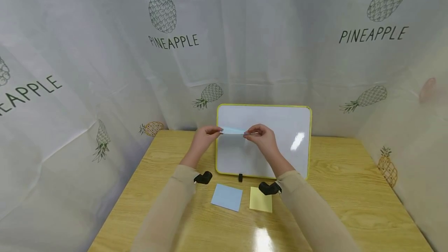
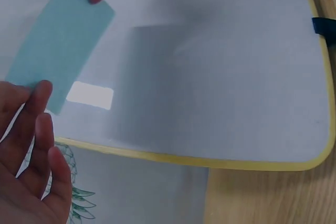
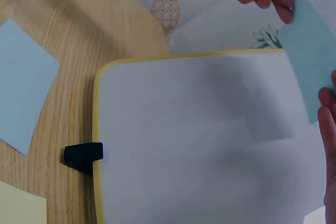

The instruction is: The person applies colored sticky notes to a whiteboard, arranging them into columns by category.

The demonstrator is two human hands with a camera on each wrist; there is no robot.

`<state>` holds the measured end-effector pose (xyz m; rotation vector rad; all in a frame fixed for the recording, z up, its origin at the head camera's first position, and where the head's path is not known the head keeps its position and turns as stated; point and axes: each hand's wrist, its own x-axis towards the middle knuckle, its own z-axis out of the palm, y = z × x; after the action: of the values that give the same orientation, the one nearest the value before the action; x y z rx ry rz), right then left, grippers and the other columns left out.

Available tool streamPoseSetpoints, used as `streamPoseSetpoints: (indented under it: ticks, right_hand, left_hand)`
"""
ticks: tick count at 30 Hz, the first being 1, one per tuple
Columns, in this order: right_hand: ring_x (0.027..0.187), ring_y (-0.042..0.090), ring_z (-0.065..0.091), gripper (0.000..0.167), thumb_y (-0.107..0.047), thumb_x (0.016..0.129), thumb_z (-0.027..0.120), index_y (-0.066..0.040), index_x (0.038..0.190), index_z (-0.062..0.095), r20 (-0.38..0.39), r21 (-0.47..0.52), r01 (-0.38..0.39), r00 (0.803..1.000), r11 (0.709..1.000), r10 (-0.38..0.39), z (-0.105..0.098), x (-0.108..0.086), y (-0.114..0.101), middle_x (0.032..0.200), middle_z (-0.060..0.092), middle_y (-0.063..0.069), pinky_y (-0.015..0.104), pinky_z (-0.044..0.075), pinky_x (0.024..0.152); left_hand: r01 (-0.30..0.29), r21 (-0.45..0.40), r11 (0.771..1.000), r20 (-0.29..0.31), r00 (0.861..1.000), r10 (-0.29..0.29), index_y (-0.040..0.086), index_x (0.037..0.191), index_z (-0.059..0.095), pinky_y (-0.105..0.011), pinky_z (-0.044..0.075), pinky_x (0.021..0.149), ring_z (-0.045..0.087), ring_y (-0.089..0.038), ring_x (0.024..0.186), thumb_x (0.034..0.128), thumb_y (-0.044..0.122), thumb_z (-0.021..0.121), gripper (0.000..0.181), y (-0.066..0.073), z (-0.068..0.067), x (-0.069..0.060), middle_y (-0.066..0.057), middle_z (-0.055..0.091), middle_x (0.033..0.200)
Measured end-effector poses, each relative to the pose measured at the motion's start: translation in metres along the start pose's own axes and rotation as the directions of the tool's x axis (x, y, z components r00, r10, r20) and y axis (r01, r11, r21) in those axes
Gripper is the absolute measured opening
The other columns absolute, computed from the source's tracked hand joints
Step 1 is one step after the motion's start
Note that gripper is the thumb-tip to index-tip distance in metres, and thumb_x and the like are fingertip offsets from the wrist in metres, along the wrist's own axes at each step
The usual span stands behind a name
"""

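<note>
A light blue sheet of paper (image 1: 232, 130) is held up in front of the upper left part of a yellow-framed whiteboard (image 1: 280, 139). My left hand (image 1: 203, 140) pinches its left end between thumb and fingers. At the other end my right hand (image 1: 263, 138) pinches it the same way. The left wrist view shows the paper (image 2: 63, 40) as a flat rectangle, apart from the board, with a shadow on the board. In that view the left hand's (image 2: 31, 150) other fingers are loosely bent.
On the wooden table (image 1: 157, 189) in front of the board lie a blue paper (image 1: 226, 197) and a yellow paper (image 1: 260, 200), the latter partly behind the right wrist camera. A black foot (image 1: 240, 177) sits at the board's lower edge. Pineapple-printed curtains (image 1: 245, 49) stand behind.
</note>
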<state>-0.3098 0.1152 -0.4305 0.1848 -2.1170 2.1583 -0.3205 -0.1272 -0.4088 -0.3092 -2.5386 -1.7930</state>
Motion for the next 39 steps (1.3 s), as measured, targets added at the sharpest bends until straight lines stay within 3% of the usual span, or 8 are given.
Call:
streamPoseSetpoints:
  ticks: [3,7,10,15,22,32,39]
  right_hand:
    - [0.092,0.022,0.068,0.027,-0.011,0.079,0.082,-0.001,0.100,0.067,-0.021,0.037,0.017,1.000,0.999,-0.016,0.004,0.003,0.000,0.101,0.069,0.013,0.033,0.054,0.083]
    - [0.097,0.022,0.064,0.031,-0.018,0.077,0.085,-0.003,0.100,0.070,-0.055,0.025,0.026,0.998,0.999,-0.025,0.010,0.007,-0.001,0.105,0.068,0.009,0.030,0.054,0.081]
    - [0.101,0.021,0.060,0.026,-0.014,0.078,0.084,-0.006,0.099,0.071,-0.078,-0.010,0.018,0.997,1.000,-0.019,0.012,0.012,-0.001,0.106,0.067,0.007,0.028,0.053,0.080]
    - [0.105,0.021,0.059,0.022,-0.004,0.080,0.080,-0.005,0.100,0.070,-0.106,0.000,0.002,0.994,1.000,-0.002,0.016,0.026,0.000,0.107,0.067,0.007,0.027,0.053,0.082]
    - [0.102,0.020,0.060,0.023,0.001,0.079,0.079,-0.002,0.099,0.069,-0.137,0.034,0.001,0.991,0.999,0.004,0.017,0.038,0.003,0.106,0.068,0.008,0.025,0.052,0.081]
    - [0.101,0.020,0.061,0.022,0.001,0.081,0.078,-0.001,0.100,0.069,-0.154,0.033,0.021,0.988,0.999,-0.016,0.020,0.044,0.006,0.105,0.068,0.009,0.024,0.052,0.081]
    - [0.099,0.020,0.060,0.021,-0.001,0.081,0.078,-0.002,0.100,0.069,-0.155,0.009,0.009,0.988,1.000,-0.007,0.020,0.046,0.010,0.105,0.066,0.008,0.023,0.052,0.078]
  left_hand:
    - [0.017,-0.012,1.000,-0.023,1.000,-0.017,0.015,0.109,0.076,-0.036,0.047,0.083,0.058,-0.022,0.103,0.0957,0.019,0.061,0.020,0.002,-0.002,0.004,-0.001,0.067,0.116]
    - [0.019,-0.021,1.000,-0.040,0.999,-0.019,0.015,0.113,0.074,-0.038,0.047,0.086,0.058,-0.023,0.105,0.0945,0.024,0.063,0.023,0.003,-0.003,0.009,-0.003,0.066,0.118]
    - [-0.003,0.003,1.000,-0.041,0.999,0.003,0.015,0.116,0.073,-0.039,0.048,0.090,0.059,-0.022,0.107,0.0926,0.025,0.069,0.026,0.004,-0.001,0.014,-0.004,0.066,0.116]
    - [-0.038,0.040,0.998,-0.069,0.997,0.040,0.016,0.118,0.071,-0.038,0.049,0.081,0.056,-0.023,0.099,0.0906,0.022,0.072,0.028,0.009,0.004,0.022,-0.004,0.063,0.117]
    - [-0.038,-0.006,0.999,-0.138,0.990,0.036,0.015,0.122,0.066,-0.035,0.048,0.077,0.056,-0.023,0.095,0.0897,0.018,0.073,0.033,0.007,0.006,0.032,-0.006,0.062,0.114]
    - [0.011,0.009,1.000,-0.207,0.978,-0.009,0.016,0.128,0.062,-0.039,0.049,0.083,0.050,-0.025,0.110,0.0895,0.018,0.073,0.040,0.001,0.007,0.045,-0.006,0.053,0.128]
    - [0.007,-0.011,1.000,-0.185,0.983,-0.008,0.014,0.129,0.062,-0.044,0.049,0.088,0.047,-0.032,0.121,0.0886,0.010,0.072,0.042,-0.001,0.010,0.053,-0.008,0.047,0.140]
